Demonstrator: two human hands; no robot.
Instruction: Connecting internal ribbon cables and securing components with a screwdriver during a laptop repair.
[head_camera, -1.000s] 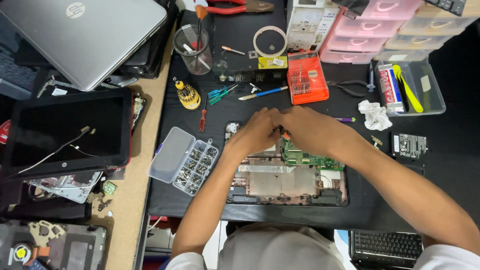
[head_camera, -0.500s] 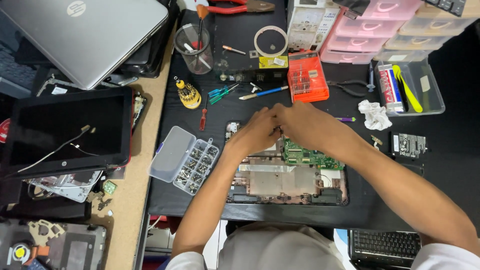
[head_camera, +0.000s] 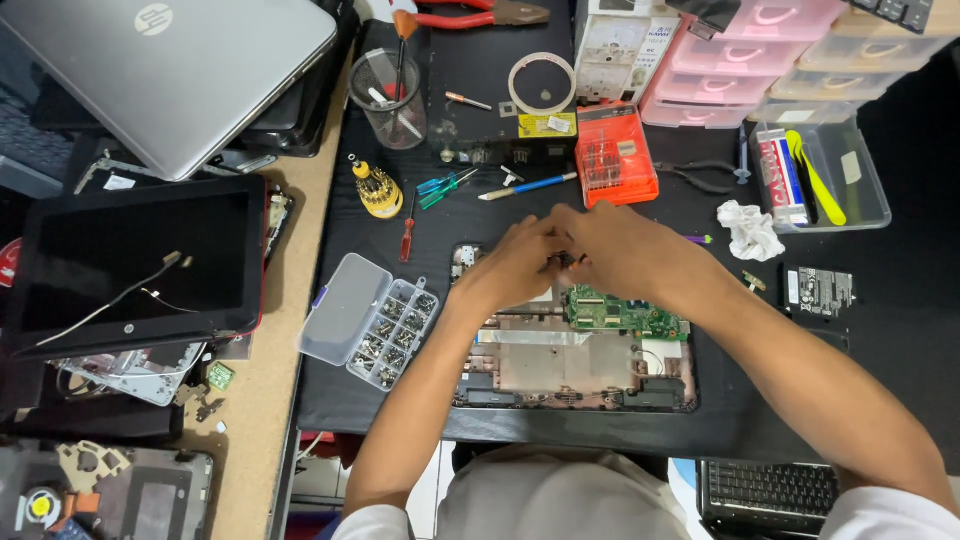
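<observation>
Both hands meet over the top edge of the opened laptop base (head_camera: 575, 345) on the table (head_camera: 700, 420). The left hand (head_camera: 515, 262) and right hand (head_camera: 615, 245) pinch a small dark part (head_camera: 562, 262); it looks light and fragile, best held by its edges.

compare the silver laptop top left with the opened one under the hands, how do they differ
The silver laptop is closed, its lid whole; the opened laptop has its cover off, showing a green board and metal plate. The silver one lies tilted on a pile at the desk's far left; the opened one lies flat on the black mat. Nothing touches the silver one; the left hand and right hand meet over the opened one's far edge.
</observation>
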